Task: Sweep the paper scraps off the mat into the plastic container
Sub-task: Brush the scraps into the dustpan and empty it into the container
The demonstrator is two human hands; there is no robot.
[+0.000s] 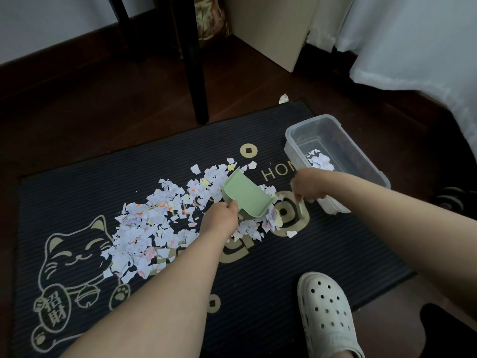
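Note:
A wide pile of torn white and coloured paper scraps (144, 228) covers the middle of the dark striped mat (258, 293) with a lucky-cat print. My left hand (220, 218) grips a pale green dustpan (245, 195), tilted on edge among the scraps. To its right, my right hand (308, 186) is closed on a small blurred brush (300, 209) just above the mat. The clear plastic container (291, 130) stands on the mat's right edge behind my right hand, with a few scraps (320, 161) inside.
A black chair leg (197, 73) stands at the mat's far edge. One stray scrap (283, 98) lies on the dark wood floor beyond the mat. My foot in a white clog (326, 313) rests on the near right of the mat. White cloth (413, 47) hangs at right.

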